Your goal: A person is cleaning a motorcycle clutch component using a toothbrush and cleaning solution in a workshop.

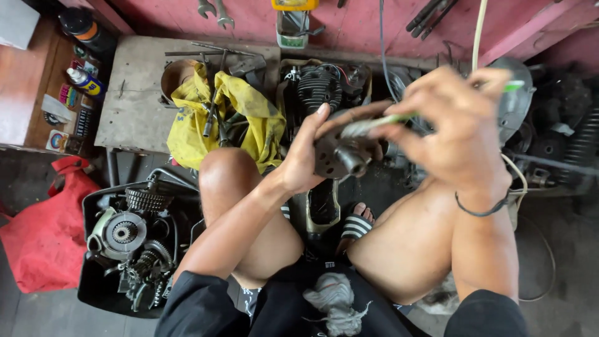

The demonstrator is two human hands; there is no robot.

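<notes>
Head cam: left hand (306, 159) wraps around a dark round metal engine part (340, 155), held up above the knees, approx mid-frame. Right hand (458, 128) is closed on a green-handled brush (384, 122), bristle end touching the part's top. Yellow rag (249, 118) w/ tools lies behind, black tray of gears (134, 240) sits on the left, red bag (47, 234) beside it.

I see soft, even daylight with no hard shadows and no glare. My right hand (458, 128) is smeared by motion blur, and the green-handled tool (399, 118) it holds is a streak. The black tray of gears (134, 240) at lower left stays sharp. Lines bow towards the frame's edges.
</notes>
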